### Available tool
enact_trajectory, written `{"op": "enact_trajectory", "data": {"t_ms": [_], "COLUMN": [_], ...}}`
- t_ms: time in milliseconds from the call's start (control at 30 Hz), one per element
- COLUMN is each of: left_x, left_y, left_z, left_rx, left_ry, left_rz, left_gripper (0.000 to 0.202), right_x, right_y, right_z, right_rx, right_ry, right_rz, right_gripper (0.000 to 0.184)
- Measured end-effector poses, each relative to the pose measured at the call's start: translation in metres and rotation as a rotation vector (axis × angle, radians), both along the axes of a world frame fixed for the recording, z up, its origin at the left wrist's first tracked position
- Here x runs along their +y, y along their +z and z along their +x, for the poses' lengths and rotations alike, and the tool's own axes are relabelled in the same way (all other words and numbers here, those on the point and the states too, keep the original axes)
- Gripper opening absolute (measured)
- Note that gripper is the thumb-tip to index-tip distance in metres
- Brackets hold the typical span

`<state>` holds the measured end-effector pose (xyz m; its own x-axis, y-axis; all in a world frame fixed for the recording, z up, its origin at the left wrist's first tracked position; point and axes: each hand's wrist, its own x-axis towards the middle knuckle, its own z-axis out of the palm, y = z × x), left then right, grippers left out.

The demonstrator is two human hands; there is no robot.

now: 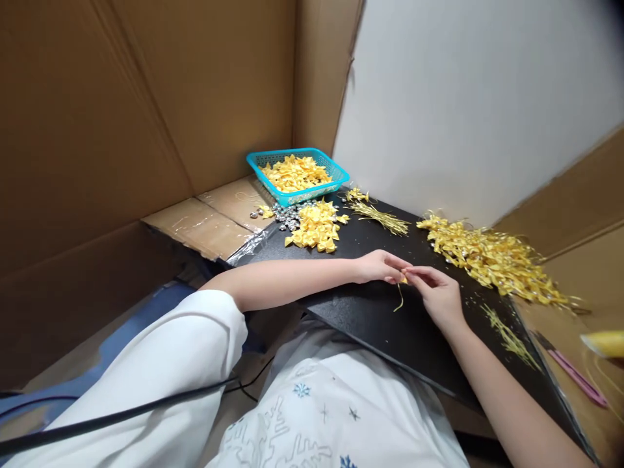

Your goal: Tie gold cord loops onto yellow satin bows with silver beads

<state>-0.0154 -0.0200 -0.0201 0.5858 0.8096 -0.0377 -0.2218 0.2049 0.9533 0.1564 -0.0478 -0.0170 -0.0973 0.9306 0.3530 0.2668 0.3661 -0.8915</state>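
Note:
My left hand (380, 266) and my right hand (436, 292) meet fingertip to fingertip over the black board (390, 325). Both pinch one small yellow ribbon piece (403, 281), and a thin gold string (400, 300) hangs down from it. Each hand's fingers are closed in a pinch. Just beyond my left hand lies a heap of yellow ribbon bows (316, 226). A long pile of yellow pieces with gold strings (492, 259) lies beyond my right hand.
A turquoise basket (336, 170) of yellow bows stands at the back. Small silver bells (287, 214) lie beside the heap. A bundle of gold strings (380, 218) and cut string scraps (509, 337) lie on the board. Cardboard walls enclose the left and back. A pink tool (575, 376) lies right.

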Motion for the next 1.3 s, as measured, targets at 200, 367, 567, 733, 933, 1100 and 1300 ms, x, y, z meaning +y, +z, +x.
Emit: {"op": "enact_trajectory", "data": {"t_ms": [200, 367, 567, 733, 933, 1100, 1300], "left_x": [-0.001, 0.001, -0.002, -0.001, 0.005, 0.007, 0.008], "left_y": [0.002, 0.0, 0.003, 0.008, 0.016, 0.016, 0.012], "left_z": [-0.001, -0.001, -0.002, -0.008, -0.024, -0.027, -0.029], "left_rx": [0.03, 0.028, 0.026, 0.098, 0.277, 0.344, 0.511], "left_ry": [-0.019, -0.003, -0.031, -0.03, -0.129, -0.163, -0.141], "left_rz": [0.058, 0.037, 0.043, 0.027, 0.171, 0.206, 0.416], "left_gripper": [0.04, 0.041, 0.036, 0.047, 0.054, 0.056, 0.055], "right_x": [0.0, 0.002, -0.002, -0.003, 0.006, 0.011, 0.008], "right_y": [0.0, -0.003, 0.001, 0.013, 0.028, 0.038, 0.037], "right_z": [0.001, 0.001, -0.003, -0.006, 0.011, 0.03, 0.03], "right_rx": [-0.007, -0.051, -0.005, 0.167, 0.432, 0.582, 0.532], "right_ry": [0.009, 0.018, 0.025, -0.059, -0.154, -0.169, -0.043], "right_rz": [0.013, 0.025, 0.102, 0.066, 0.063, 0.03, -0.132], "right_gripper": [0.021, 0.02, 0.017, 0.023, 0.034, 0.038, 0.038]}}
